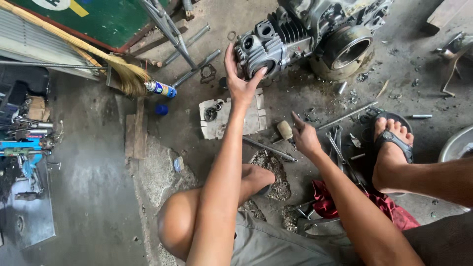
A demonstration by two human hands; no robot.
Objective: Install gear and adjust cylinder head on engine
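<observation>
A bent bare knee (180, 221) and grey shorts (276, 246) are seen nearest the camera, with a red rag (327, 202) lying on the concrete floor (98, 187) beside the right forearm. The right hand (305, 138) is held low over the floor, loosely curled with the forefinger extended; nothing is gripped in it. A small wooden-headed mallet (285, 130) lies just beside it, a thin steel rod (270, 149) runs below it, and several wrenches (337, 143) lie close to its right. A sandalled foot (391, 143) is planted further right.

Beyond, a piece of white cardboard (224, 118) is noted, bearing small round parts. The left hand (241, 79) is extended above it, fingers spread and laid flat against the cylinder head end of a grey motorcycle engine (305, 34), which rests on the floor at the top centre of the view. The head is touched, not grasped.

To the left, a spray can (160, 88) and its blue cap (161, 109) lie near a straw broom (125, 74). Loose tools are stacked at the far left edge.
</observation>
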